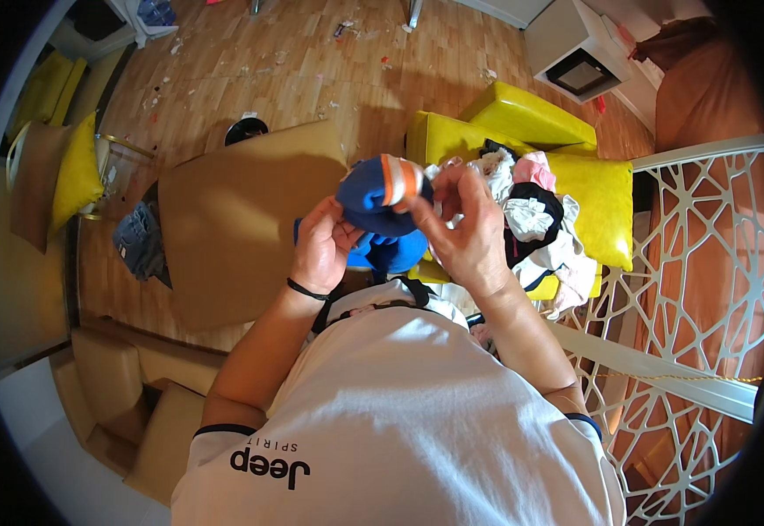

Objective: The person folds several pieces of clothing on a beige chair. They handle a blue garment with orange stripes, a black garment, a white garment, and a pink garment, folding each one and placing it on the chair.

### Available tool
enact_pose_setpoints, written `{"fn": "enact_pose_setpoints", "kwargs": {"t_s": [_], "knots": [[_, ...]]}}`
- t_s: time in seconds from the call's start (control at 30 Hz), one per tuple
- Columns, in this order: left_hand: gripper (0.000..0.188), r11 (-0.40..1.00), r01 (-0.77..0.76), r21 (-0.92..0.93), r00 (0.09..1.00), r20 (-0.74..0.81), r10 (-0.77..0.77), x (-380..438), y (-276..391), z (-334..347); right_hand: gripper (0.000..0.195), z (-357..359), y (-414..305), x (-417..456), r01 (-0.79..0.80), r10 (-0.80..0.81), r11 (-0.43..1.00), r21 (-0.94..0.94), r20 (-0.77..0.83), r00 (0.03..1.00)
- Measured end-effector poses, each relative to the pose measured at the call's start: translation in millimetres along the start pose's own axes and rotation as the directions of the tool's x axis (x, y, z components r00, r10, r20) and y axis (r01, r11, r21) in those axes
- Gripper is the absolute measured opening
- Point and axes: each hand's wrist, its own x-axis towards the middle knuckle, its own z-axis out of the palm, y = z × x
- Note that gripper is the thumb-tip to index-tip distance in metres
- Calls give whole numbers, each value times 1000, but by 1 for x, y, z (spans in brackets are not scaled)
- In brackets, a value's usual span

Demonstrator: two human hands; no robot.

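Note:
Both of my hands hold up a blue knitted fabric item (372,197) with orange and white stripes, bunched together in front of my chest. My left hand (326,240), with a black band at the wrist, pinches its lower left edge. At its right edge is my right hand (464,227), fingers curled around the striped part; its fingertips are partly blurred. Below the item lies more bright blue cloth (395,253) near my lap. A pile of clothes, with a white crumpled garment (528,219), a pink one (535,170) and black ones, lies on a yellow armchair (602,210) to the right.
A brown padded surface (244,230) stands at the left, with folded denim (140,242) at its far left edge. Behind it is a black round container (246,131). Scraps litter the wood floor (224,72). A white lattice partition (697,217) stands at the right, a tan sofa (109,375) at the lower left.

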Motion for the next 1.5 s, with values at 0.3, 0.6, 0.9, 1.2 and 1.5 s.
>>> {"fn": "enact_pose_setpoints", "kwargs": {"t_s": [0.3, 0.6, 0.9, 1.2, 1.5], "knots": [[19, 982, -42, 183, 998, -31, 48, 7, -13, -3, 25, 25, 29, 7, -474, 348, 299, 828, 368, 862], [36, 880, -9, 476, 999, 39, -11, -12, 15, 49, 32, 36, 45, 10, -411, 433, 452, 791, 208, 877], [33, 753, -103, 650, 994, 48, 95, -4, 2, 34, 31, 42, 40, 6, -452, 397, 333, 827, 311, 863], [39, 987, 143, -68, 988, -46, -146, -2, 2, 42, 25, 46, 59, 6, 12, 11, 960, 281, -78, 997], [41, 997, 74, -11, 991, -115, -74, 1, 12, 24, 20, 19, 30, 9, 609, -628, 777, -159, -140, 765]]}}
